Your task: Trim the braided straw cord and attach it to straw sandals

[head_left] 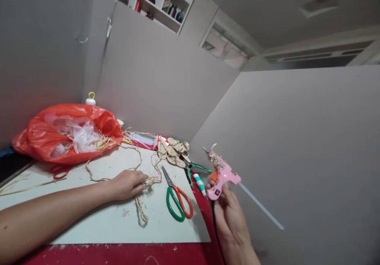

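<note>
My left hand (pixel 130 183) is closed on a braided straw cord (pixel 141 211) that lies on the white board (pixel 160 233). One end of the cord curls below the fingers, and more of it loops behind the hand. At the right, my right hand (pixel 227 205) grips a pink glue gun (pixel 224 178) above the table's edge, its nozzle pointing up and left. A pale glue stick (pixel 263 206) sticks out of its back. Straw-like fibres cling near the nozzle. Between the hands lie scissors (pixel 177 197) with green and orange handles, their blades apart.
A red plastic bag (pixel 44 134) holding white plastic and straw sits at the back left. Woven straw pieces (pixel 173 152), green-handled pliers (pixel 202 166) and a white and teal tube (pixel 199 183) are near the board's back right. Grey partitions (pixel 142 75) rise behind.
</note>
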Motion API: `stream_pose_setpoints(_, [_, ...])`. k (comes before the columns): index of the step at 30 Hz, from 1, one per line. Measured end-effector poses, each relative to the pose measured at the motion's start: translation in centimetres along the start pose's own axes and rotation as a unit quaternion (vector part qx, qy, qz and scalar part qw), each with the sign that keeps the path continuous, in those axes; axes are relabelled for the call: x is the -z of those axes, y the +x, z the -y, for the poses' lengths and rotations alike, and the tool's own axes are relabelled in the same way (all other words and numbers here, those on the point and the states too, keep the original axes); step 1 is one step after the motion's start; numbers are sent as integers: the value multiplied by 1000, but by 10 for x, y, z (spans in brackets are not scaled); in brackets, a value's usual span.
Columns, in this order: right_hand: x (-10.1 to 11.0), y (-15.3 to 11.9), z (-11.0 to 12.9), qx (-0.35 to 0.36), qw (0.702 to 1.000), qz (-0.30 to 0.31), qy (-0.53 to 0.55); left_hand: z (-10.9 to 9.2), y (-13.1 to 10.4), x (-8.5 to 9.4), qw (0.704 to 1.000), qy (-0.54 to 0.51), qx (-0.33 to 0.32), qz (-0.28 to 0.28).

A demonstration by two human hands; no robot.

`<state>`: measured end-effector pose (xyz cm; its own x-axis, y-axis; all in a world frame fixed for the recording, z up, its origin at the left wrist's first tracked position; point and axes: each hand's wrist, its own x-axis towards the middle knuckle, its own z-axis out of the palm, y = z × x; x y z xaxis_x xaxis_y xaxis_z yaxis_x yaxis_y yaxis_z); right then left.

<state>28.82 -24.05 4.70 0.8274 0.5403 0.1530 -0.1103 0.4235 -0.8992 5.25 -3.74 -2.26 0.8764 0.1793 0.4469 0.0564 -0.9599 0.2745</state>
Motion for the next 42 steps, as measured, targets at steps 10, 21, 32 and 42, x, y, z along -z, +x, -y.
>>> stream_pose_setpoints(10, [-41, -13, -66, -113, 967, 223, -53, -2, 6, 11, 988, -13, 84, -130])
stream_pose_setpoints(21, [-37, -19, -61, -62, 944, 262, -191, -43, 59, 33, 957, -114, 77, -255])
stream_pose_setpoints(32, [-25, -16, -73, -22, 914, 292, -279, -46, 87, 32, 959, -68, 44, -271])
stream_pose_setpoints(42, [-33, -14, -66, -81, 931, 279, -222, -67, 64, 35, 963, -41, -178, -198])
